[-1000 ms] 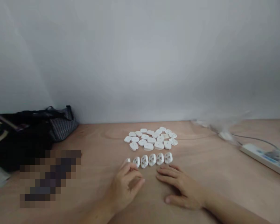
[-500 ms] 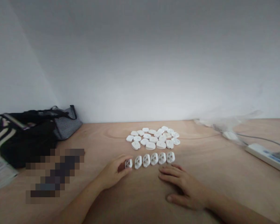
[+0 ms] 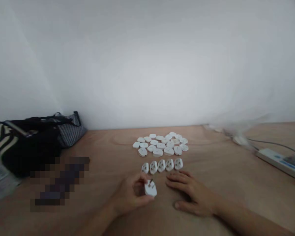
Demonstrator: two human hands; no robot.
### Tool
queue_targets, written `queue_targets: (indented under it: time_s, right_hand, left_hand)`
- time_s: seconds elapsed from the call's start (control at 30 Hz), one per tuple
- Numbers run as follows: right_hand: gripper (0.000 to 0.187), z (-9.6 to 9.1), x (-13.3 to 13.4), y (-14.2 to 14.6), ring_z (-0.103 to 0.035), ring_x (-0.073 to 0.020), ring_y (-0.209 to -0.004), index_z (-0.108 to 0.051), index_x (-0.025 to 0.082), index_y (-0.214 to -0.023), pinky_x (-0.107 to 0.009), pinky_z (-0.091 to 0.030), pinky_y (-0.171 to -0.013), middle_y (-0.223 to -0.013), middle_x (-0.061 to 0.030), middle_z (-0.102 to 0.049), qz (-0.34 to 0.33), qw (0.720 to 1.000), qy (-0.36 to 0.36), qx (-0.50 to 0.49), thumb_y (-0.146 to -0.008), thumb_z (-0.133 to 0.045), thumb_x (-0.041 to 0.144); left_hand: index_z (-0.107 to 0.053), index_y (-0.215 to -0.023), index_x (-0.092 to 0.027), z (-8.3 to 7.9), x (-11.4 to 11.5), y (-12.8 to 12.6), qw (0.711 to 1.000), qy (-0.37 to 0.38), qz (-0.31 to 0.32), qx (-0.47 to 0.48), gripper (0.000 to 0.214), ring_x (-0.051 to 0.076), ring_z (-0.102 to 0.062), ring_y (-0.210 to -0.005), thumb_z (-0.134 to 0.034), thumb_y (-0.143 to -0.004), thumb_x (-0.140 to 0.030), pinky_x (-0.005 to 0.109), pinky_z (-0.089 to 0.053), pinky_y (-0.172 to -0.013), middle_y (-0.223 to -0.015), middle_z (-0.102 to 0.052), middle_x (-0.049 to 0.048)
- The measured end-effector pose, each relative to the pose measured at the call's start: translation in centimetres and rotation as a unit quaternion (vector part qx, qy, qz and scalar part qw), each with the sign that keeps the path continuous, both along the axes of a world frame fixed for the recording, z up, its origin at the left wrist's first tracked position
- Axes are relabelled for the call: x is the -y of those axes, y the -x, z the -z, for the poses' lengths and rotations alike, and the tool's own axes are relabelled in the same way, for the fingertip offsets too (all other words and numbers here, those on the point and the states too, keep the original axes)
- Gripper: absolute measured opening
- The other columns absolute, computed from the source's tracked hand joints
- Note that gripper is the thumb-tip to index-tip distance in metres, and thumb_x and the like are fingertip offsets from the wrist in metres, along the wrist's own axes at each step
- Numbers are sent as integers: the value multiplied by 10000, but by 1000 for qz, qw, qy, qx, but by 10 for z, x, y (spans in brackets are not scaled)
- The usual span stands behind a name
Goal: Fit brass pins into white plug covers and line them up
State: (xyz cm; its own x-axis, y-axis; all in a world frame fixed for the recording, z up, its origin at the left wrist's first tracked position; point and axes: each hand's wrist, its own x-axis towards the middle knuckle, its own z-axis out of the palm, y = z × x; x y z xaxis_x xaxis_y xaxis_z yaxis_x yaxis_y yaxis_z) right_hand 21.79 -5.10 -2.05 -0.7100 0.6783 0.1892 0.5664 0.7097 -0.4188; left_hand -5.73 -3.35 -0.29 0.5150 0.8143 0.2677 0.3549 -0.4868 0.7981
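Between the thumb and fingers of my left hand (image 3: 131, 196) is a white plug (image 3: 150, 189), its metal pins facing up. My right hand (image 3: 194, 195) lies on the table with fingers stretched out and thumb apart, holding nothing. Just beyond both hands, several white plug pieces stand in a row, their inner sides with metal parts turned toward me; the middle piece (image 3: 161, 166) lies between the two hands. Farther back is a loose cluster of white plug pieces (image 3: 161, 146) lying flat.
A black bag (image 3: 31, 147) and a striped pouch (image 3: 71, 131) sit at the left, near a blurred-out dark object (image 3: 64, 180). On the right are a white power strip (image 3: 272, 159) with a grey cable and some clear plastic wrap (image 3: 238, 126). A pale wall rises behind the wooden table (image 3: 108, 157).
My left hand has taken the leftmost piece from the row and brought it nearer and to the right, turned so its pins show. My right hand has hardly moved.
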Motion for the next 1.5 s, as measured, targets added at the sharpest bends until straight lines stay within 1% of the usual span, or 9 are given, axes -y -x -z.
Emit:
queue_targets:
  time_s: [0.2,0.43,0.63,0.83,1.0,1.1,1.17,1.3,1.5]
  right_hand:
    - [643,4,-2,-1,-395,-297,-1268,-417,242,-1350,-520,-228,-1056,-1376,-124,-446,3,1000,-6,-7,-796,-562,535]
    - [650,1,-2,0,-389,-295,-1270,-408,238,-1355,-517,-233,-1054,-1382,-118,-438,-2,1000,-6,-2,-798,-555,539]
    - [632,1,-3,0,-396,-295,-1265,-431,233,-1340,-504,-234,-1054,-1373,-124,-448,-1,1000,-7,-9,-799,-556,533]
    - [638,-1,-4,-2,-396,-288,-1267,-407,238,-1354,-513,-215,-1060,-1382,-125,-436,-10,1000,4,-12,-802,-554,522]
    - [646,-2,-5,-1,-384,-289,-1275,-402,242,-1356,-520,-218,-1060,-1391,-117,-426,-5,1000,13,2,-798,-557,527]
    - [644,-1,-4,-2,-385,-295,-1271,-407,243,-1354,-523,-219,-1057,-1386,-118,-432,-3,1000,8,1,-795,-560,525]
    - [638,0,-4,-2,-386,-296,-1269,-408,246,-1353,-521,-221,-1056,-1386,-115,-432,-4,1000,6,4,-797,-560,520]
    - [624,0,-2,0,-414,-267,-1241,-374,241,-1368,-484,-238,-1053,-1357,-106,-463,-1,1000,-18,-4,-820,-539,492]
    - [614,-4,-1,18,-333,-285,-1284,-330,306,-1381,-490,-231,-1025,-1456,-75,-323,-38,997,-70,8,-844,-454,577]
  left_hand:
    - [-518,-793,-181,20,2,-27,1000,-23,-7,-11,285,209,-609,-867,-744,-624,-218,305,-481,-786,-950,-646,54]
    - [-580,-989,-183,15,-1,-26,1000,-26,-16,-2,377,215,-610,-894,-745,-657,-251,320,-478,-809,-961,-649,53]
    - [-645,-905,-186,12,-2,-24,997,-74,-31,-4,275,236,-605,-945,-734,-656,-261,356,-474,-861,-1012,-633,84]
    - [-482,-1064,-169,7,-23,-4,986,17,-131,106,425,216,-647,-876,-659,-688,-257,358,-525,-809,-945,-663,69]
    - [-457,-1217,-148,-5,-36,29,980,-75,-186,10,569,243,-615,-988,-649,-700,-288,360,-479,-894,-1071,-646,89]
    - [-319,-1369,-207,-9,-39,44,977,-71,-161,-122,685,264,-603,-1013,-614,-762,-326,383,-485,-870,-1222,-599,93]
    - [-218,-1417,-216,-8,-41,48,976,-54,-126,-170,715,282,-543,-1129,-573,-806,-327,418,-445,-929,-1312,-533,109]
    - [-274,-1401,-192,-2,-45,47,975,-52,-69,-206,630,262,-337,-1321,-532,-834,-285,456,-256,-1079,-1390,-446,111]
    - [-222,-1428,-217,6,-52,42,976,-59,-14,-207,675,252,-328,-1326,-539,-833,-239,442,-254,-1091,-1445,-365,87]
